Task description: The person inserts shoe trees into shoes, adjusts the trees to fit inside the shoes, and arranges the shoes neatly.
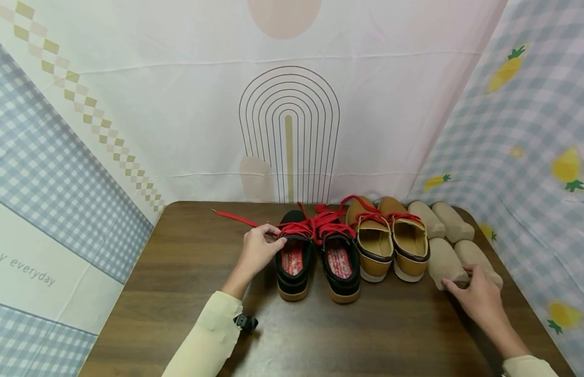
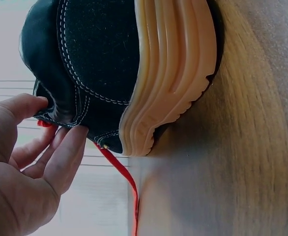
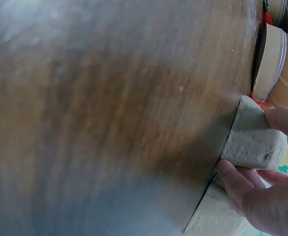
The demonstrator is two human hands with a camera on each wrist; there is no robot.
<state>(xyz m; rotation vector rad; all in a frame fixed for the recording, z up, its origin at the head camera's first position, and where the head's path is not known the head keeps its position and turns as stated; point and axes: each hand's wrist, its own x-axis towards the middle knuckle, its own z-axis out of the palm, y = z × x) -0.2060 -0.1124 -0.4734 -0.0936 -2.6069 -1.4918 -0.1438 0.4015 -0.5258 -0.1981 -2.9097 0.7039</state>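
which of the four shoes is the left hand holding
The leftmost black shoe in the head view: the left hand pinches it, while the other black shoe and the tan pair are untouched.

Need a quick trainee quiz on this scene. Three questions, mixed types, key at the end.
1. Multiple choice: what is the right hand gripping?
A) a red lace
B) a beige block
C) a brown shoe

2. True or false: the brown shoes stand between the black shoes and the beige blocks.

3. Count: how many beige blocks are on the table?

Key:
1. B
2. True
3. Four
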